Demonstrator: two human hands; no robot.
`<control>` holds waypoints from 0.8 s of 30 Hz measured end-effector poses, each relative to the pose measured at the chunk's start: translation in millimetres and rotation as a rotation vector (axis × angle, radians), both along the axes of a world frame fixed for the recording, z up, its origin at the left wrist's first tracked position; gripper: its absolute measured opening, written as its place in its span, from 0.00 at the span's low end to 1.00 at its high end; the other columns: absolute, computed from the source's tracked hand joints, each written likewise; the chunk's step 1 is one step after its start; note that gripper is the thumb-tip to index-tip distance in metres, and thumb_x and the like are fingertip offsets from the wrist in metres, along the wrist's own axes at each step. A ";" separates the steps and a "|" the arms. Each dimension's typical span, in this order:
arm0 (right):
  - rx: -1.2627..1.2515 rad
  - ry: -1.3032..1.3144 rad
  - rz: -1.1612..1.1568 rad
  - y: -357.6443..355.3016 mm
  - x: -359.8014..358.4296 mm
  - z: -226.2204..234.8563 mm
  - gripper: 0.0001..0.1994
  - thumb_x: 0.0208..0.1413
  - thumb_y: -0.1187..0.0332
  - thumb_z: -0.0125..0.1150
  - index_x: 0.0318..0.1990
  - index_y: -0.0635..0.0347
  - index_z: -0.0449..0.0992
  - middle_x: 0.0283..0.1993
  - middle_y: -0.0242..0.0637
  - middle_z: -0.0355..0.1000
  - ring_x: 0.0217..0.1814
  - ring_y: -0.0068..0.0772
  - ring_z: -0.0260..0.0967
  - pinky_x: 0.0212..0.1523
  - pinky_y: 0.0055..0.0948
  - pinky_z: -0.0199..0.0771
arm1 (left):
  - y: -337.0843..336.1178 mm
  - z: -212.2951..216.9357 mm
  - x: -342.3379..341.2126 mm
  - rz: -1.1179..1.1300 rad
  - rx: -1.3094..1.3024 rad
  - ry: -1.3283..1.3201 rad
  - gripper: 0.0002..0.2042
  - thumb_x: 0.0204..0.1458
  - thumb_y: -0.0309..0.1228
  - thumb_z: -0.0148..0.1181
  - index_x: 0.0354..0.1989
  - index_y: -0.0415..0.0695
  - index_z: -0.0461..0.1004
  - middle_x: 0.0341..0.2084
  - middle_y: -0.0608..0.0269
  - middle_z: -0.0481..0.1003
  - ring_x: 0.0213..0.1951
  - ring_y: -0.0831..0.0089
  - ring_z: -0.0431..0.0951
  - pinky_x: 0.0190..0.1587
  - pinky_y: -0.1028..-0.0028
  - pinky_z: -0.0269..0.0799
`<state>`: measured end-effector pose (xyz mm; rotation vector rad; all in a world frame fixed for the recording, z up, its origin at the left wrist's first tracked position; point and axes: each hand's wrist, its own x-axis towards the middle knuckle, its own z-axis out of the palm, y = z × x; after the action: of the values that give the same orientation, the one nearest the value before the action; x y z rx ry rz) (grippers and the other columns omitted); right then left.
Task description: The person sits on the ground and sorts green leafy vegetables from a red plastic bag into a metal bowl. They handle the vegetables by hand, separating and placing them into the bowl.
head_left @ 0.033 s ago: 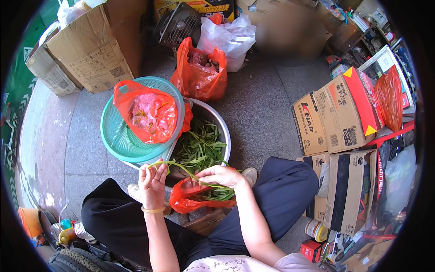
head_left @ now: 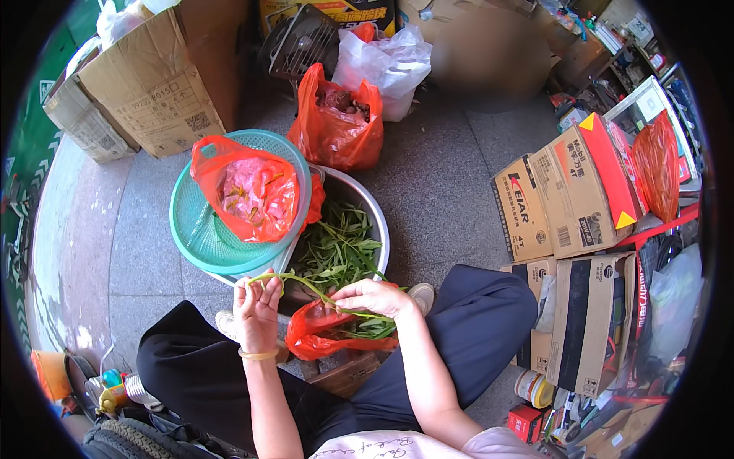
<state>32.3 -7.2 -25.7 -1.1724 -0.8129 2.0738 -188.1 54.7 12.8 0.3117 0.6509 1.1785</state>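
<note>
Nothing has moved since the earlier frame: both hands, the stem and the bags sit exactly where they were.

The left hand (head_left: 256,310) is raised with its fingers curled narrowly, pinching one end of a long green vegetable stem (head_left: 302,281) at the fingertips. The right hand (head_left: 372,297) lies palm down, fingers closed on the same stem further along, just above an open red plastic bag (head_left: 321,336) that rests between the person's knees. The stem's long axis runs roughly left to right across the view, bowing slightly upward in the middle; its thin end points left past the left hand, and its leafy end trails down to the right into the red bag.

Beyond the hands stands a metal basin (head_left: 371,214) filled with loose green leaves (head_left: 336,245). A teal plastic colander (head_left: 191,229) leans on the basin's left rim, with a second red bag (head_left: 248,191) holding pinkish scraps lying in it.

How the stem sits under the right palm is hidden, so the exact grip there cannot be made out. The basin's left half is covered by the colander. Contents of the lap bag are only partly seen, some leaves showing at its mouth. Cardboard boxes (head_left: 573,199) on the right bend toward the picture's rim.
</note>
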 end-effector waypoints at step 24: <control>0.988 -1.141 -0.469 52.6 -63.0 -3.7 0.15 0.50 0.69 0.53 0.47 0.52 0.69 0.51 0.35 0.65 0.60 0.41 0.52 0.59 0.39 0.50 | -1.4 -7.6 1.4 0.061 0.102 0.602 0.04 0.54 0.32 0.45 0.32 0.47 0.63 0.27 0.68 0.72 0.32 0.79 0.72 0.34 0.81 0.60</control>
<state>-30.7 45.4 -29.4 -1.6103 -1.5750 0.3086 -186.7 53.3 5.2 0.7530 1.1292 1.1806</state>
